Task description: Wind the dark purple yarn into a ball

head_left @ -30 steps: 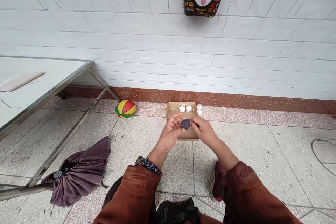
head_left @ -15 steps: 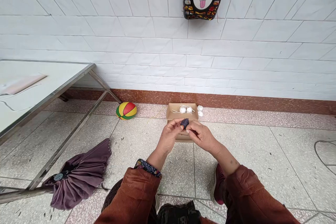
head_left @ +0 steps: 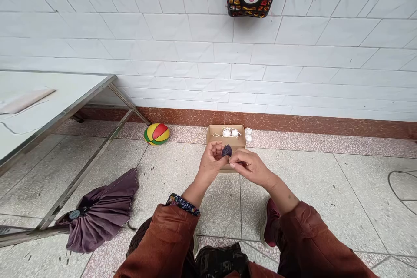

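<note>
Dark ball (head_left: 226,150): in the left hand (head_left: 209,163), over the box (head_left: 236,142).
Left hand: grip clamped on the ball.
Right hand (head_left: 253,168): grip pinched together just beside it, contents hidden.
Box: open on the floor (head_left: 302,195), two white balls (head_left: 227,132) inside.

My one view comes from a camera worn on my head, facing forward and down past my sleeves (head_left: 163,239) to my fingers (head_left: 241,156), just below mid-frame. It sits far enough back to take in the tiled wall (head_left: 130,30) ahead, the floor (head_left: 176,173) below and part of the desk (head_left: 65,91) at left.
</note>
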`<state>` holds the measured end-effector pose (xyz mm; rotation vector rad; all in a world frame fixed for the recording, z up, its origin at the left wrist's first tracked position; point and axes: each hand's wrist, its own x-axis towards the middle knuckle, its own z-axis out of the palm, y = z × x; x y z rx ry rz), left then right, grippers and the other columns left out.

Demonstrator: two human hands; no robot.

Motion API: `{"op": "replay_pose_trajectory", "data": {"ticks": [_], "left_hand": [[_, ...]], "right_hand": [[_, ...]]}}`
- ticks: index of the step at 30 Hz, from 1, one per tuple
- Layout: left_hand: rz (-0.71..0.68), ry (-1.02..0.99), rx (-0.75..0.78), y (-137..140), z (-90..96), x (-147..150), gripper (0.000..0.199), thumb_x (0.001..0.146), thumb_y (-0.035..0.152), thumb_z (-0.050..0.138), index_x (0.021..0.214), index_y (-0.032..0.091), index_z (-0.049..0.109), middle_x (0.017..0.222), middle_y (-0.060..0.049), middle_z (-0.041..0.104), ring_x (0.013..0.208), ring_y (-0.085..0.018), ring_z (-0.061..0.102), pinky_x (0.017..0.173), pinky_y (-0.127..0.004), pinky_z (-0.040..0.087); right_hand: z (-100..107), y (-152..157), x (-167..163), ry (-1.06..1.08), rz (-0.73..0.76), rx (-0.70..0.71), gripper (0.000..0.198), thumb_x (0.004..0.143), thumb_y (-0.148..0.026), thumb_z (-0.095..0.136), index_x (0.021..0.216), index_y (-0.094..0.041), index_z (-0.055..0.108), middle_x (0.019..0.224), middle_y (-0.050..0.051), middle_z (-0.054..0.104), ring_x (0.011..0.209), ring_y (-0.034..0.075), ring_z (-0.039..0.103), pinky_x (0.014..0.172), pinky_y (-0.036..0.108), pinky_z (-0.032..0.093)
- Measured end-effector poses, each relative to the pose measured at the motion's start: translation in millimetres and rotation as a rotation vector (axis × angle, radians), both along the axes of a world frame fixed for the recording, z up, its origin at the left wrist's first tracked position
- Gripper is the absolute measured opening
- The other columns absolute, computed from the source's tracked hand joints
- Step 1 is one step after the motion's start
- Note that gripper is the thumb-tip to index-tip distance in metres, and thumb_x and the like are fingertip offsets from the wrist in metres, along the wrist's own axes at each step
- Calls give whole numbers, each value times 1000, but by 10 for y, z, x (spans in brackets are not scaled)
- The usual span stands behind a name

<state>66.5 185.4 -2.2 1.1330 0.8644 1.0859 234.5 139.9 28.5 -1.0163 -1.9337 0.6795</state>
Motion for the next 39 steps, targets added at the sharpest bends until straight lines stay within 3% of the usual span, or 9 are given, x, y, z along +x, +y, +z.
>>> {"op": "replay_pose_trajectory", "data": {"ticks": [4, 8, 11, 16, 20, 26, 32, 35, 39], "left_hand": [[-144, 102, 96, -77, 30, -17, 57, 68, 11, 75, 117, 22, 48, 92, 0, 65, 85, -14, 60, 82, -30, 43], [-314, -49, 80, -138, 57, -27, 55, 77, 17, 72, 125, 25, 46, 100, -1, 66, 90, -14, 61, 85, -31, 43], [-291, -163, -12, -130, 44, -8, 55, 75, 19, 76, 124, 25, 51, 102, -2, 67, 92, -14, 61, 84, -30, 45], [-177, -240, -155, -87, 20, 14, 39, 69, 20, 81, 106, 21, 65, 108, -4, 66, 96, -17, 60, 83, -30, 48], [-74, -298, -221, -55, 10, 11, 37, 66, 20, 82, 98, 21, 65, 98, 0, 65, 89, -14, 59, 80, -29, 49], [47, -93, -128, -6, -54, 6, 35, 66, 21, 81, 98, 19, 67, 91, 0, 67, 85, -13, 59, 83, -26, 46], [-172, 168, 30, -69, -72, 41, 27, 64, 22, 82, 89, 17, 71, 94, -4, 66, 86, -17, 60, 77, -28, 46], [-282, 51, -37, -132, -46, 74, 38, 68, 20, 80, 104, 20, 67, 89, -1, 65, 82, -15, 59, 76, -27, 45], [-290, -150, -152, -183, -4, 98, 58, 69, 20, 81, 123, 24, 60, 98, -3, 66, 92, -16, 60, 84, -28, 44]], "right_hand": [[17, 71, 74, 84, -126, 5, 13, 97, -27, 56, 86, -22, 63, 80, 1, 63, 75, 16, 58, 70, 29, 45], [-110, 162, 147, 103, -246, -64, 14, 95, -25, 57, 83, -21, 62, 76, 0, 61, 72, 16, 56, 68, 28, 44], [-215, 186, 135, 67, -255, -104, 15, 96, -23, 53, 83, -21, 61, 76, 0, 62, 71, 15, 57, 67, 27, 44], [-288, 158, 85, -24, -226, -38, 13, 97, -18, 48, 93, -21, 61, 87, 3, 66, 82, 17, 61, 74, 29, 46], [-259, 102, 74, -136, -199, -23, 13, 98, -18, 49, 94, -20, 61, 88, 4, 65, 84, 18, 61, 75, 30, 47], [-91, -10, 55, -204, -17, -3, 11, 95, -18, 55, 97, -21, 65, 85, 1, 62, 72, 14, 58, 68, 25, 46], [-36, 37, 104, -130, -42, 32, 10, 96, -19, 58, 96, -21, 68, 88, 2, 64, 79, 14, 61, 73, 25, 49], [-105, 107, 170, -81, -174, 3, 9, 95, -18, 61, 94, -22, 70, 86, 1, 63, 81, 14, 62, 74, 26, 50], [-230, 141, 211, -50, -265, -57, 12, 94, -13, 60, 93, -22, 68, 86, 1, 64, 84, 15, 62, 77, 27, 49]]}}
